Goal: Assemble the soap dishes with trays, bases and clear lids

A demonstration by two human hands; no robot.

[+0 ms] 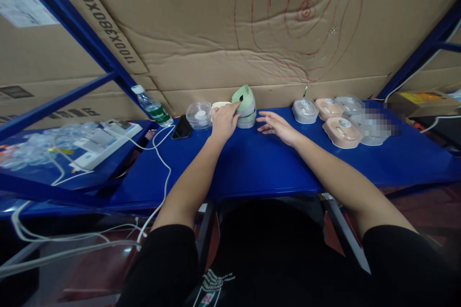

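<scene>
My left hand [225,121] reaches to the back of the blue table, with its fingers closed at the left edge of a pale green container [246,98]. That container sits tilted on top of a small stack, above a grey container [247,123]. Behind the left hand a cream-coloured piece [220,104] shows only in part. To the right of the stack my right hand [276,127] hovers with fingers apart, holding nothing. A clear round-cornered container [199,116] with white pieces inside stands to the left of my left hand.
Lidded boxes in clear and peach, including a peach box [342,132], stand at the right. On the left are a dark phone [182,127], a water bottle [153,107] and a white cable [169,168]. A cardboard wall [194,33] rises behind the blue table [259,168].
</scene>
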